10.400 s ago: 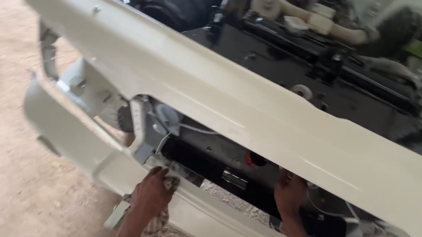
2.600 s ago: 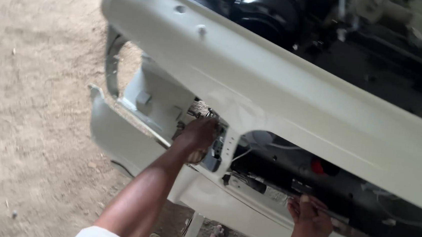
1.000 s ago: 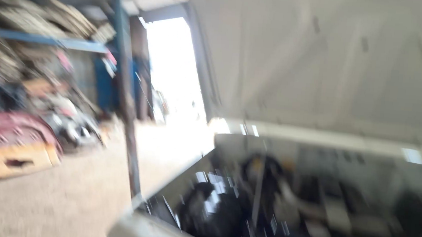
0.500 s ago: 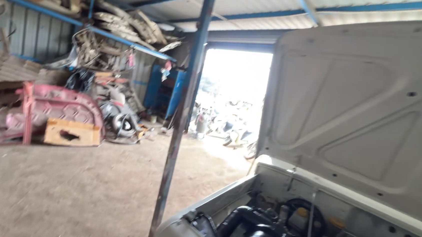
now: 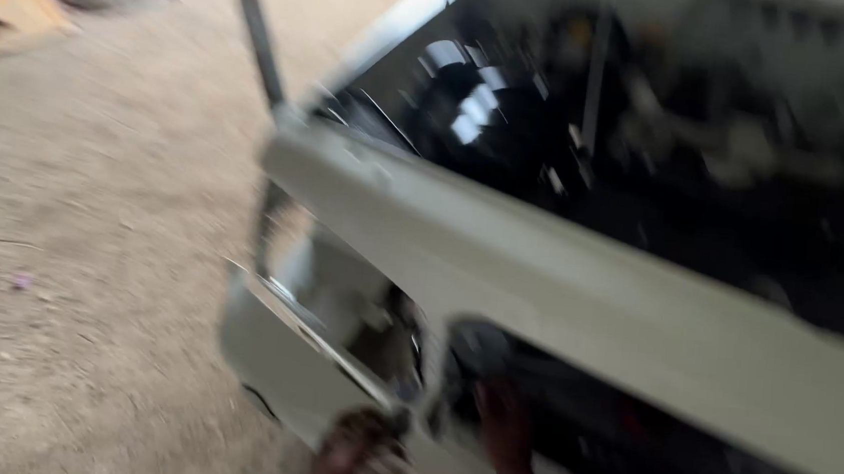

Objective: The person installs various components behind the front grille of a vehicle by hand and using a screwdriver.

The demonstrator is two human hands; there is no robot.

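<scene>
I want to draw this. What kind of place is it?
Probably a car repair yard: a pale car front with its engine bay open stands on a dirt floor, though the picture is blurry.

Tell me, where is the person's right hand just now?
Low in the blurred head view, the right hand reaches into the dark opening under the car's pale front panel.

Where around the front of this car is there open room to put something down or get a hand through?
Picture is blurred. Open dirt floor lies left of the white front panel. The engine bay above looks packed. The dark opening under the panel is crowded: one hand reaches in, another is beside it.
</scene>
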